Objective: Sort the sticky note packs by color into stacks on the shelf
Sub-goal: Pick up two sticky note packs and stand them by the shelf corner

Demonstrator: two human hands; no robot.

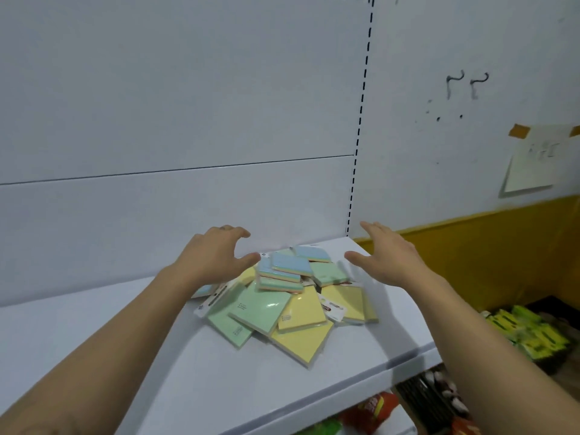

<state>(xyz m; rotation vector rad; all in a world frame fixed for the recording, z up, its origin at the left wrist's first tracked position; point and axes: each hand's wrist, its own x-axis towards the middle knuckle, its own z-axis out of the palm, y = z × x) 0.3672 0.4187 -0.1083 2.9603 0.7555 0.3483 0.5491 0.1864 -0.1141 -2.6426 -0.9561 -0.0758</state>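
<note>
— two hands, what state?
— left hand (216,255) and right hand (389,260) hover either side of the sticky note packs (266,309), fingers apart, holding nothing.
— where do the packs lie?
— heaped unsorted, green, yellow and blue overlapping, toward the back right corner of the shelf (94,340).

A loose pile of square pastel sticky note packs (266,312) lies overlapping on the flat white metal shelf (370,346), near its back right corner. The bare left hand (213,255) hovers over the pile's left edge, the bare right hand (392,260) just right of it.
</note>
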